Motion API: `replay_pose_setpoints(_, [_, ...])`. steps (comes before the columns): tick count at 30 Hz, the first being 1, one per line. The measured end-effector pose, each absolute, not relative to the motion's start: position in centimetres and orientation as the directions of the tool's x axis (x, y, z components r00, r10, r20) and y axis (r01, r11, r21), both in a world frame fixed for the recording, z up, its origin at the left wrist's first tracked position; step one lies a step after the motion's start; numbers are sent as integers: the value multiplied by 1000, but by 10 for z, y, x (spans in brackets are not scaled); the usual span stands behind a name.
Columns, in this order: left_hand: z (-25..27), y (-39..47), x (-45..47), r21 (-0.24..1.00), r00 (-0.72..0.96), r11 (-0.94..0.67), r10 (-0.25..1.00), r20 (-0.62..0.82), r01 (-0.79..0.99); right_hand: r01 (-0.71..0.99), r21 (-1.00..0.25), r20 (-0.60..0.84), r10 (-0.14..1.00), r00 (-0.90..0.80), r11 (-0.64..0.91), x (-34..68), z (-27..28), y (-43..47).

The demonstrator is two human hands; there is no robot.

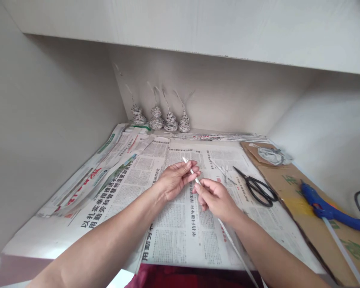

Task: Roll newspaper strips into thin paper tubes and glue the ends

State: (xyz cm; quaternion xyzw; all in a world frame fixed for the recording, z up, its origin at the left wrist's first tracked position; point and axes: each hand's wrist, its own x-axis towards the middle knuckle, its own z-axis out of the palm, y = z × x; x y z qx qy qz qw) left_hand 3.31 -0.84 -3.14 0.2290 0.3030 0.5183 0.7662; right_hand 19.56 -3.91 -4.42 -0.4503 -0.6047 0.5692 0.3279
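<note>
A thin white rolled-paper stick (pixel 193 171) runs slantwise between my two hands above the newspaper. My left hand (pixel 178 178) pinches it near its upper end, with the tip poking out past the fingers. A little lower, my right hand (pixel 214 199) grips the same stick between thumb and fingers. A long pale strip (pixel 232 242) trails from beneath the right hand toward the front edge; the right hand hides whether it joins the stick. Newspaper sheets (pixel 174 236) lie under both hands.
Black-handled scissors (pixel 258 188) lie right of my hands, near some thin paper scraps (pixel 225 172). A blue glue gun (pixel 327 210) rests on cardboard (pixel 280 192). Several woven gourd shapes (pixel 184 120) stand at the back beside paper sticks (pixel 210 137). A shelf board (pixel 198 28) overhangs.
</note>
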Motion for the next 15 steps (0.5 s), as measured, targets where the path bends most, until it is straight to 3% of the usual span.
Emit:
replay_pose_setpoints(5, [-30, -11, 33, 662, 334, 367, 925, -182, -654, -13, -944, -274, 804, -527, -329, 196, -40, -38])
replay_pose_setpoints(7, [-30, -11, 33, 668, 331, 362, 926, -180, -651, -26, -935, -278, 775, -568, -355, 197, -38, -38])
replay_pose_setpoints(12, [-32, -10, 33, 684, 272, 358, 933, -235, -636, 262, -964, -74, 914, -400, 37, 197, -41, -41])
replay_pose_setpoints(15, [-33, -9, 32, 684, 275, 361, 932, -238, -634, 280, -960, -97, 904, -417, 26, 197, -44, -42])
